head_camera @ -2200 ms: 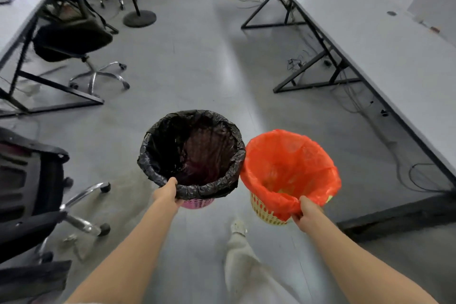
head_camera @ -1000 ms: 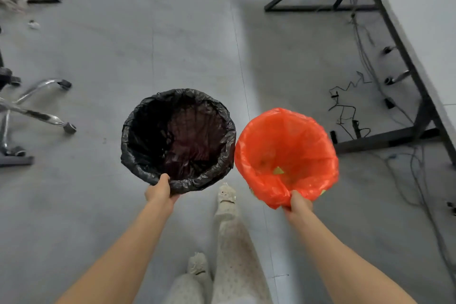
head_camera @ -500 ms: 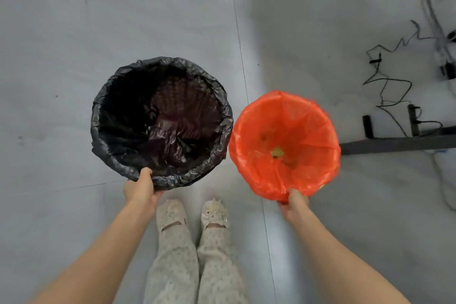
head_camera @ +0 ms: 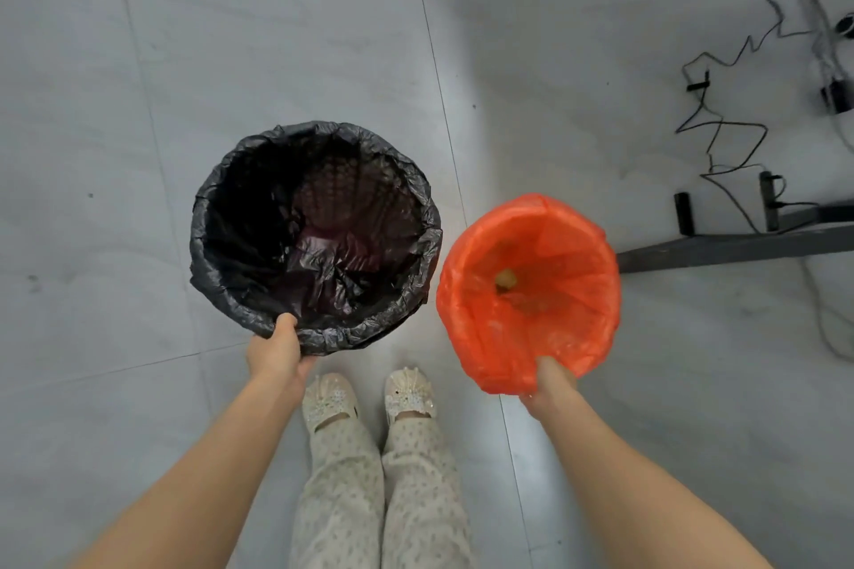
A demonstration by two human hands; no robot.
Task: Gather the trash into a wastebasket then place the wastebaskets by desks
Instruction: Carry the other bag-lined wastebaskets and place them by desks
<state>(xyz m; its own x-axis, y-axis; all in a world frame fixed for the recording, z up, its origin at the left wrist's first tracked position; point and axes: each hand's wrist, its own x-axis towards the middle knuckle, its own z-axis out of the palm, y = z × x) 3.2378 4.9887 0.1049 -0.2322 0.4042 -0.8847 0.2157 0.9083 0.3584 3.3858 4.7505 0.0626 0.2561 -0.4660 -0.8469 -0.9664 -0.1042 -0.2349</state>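
left hand (head_camera: pixel 277 349): black-lined wastebasket (head_camera: pixel 314 236) gripped at near rim | right hand (head_camera: pixel 550 379): orange-lined wastebasket (head_camera: pixel 527 286) pinched by liner edge | risk: thin liner may be pulled off, basket dropped; cables (head_camera: pixel 721 143) beyond the right hand may be snagged

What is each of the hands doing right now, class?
Left hand: closed, gripping the rim of the black-lined wastebasket.
Right hand: closed, gripping the rim of the orange-lined wastebasket.

Both hands (head_camera: pixel 277 349) (head_camera: pixel 550 379) fwd, gripping.
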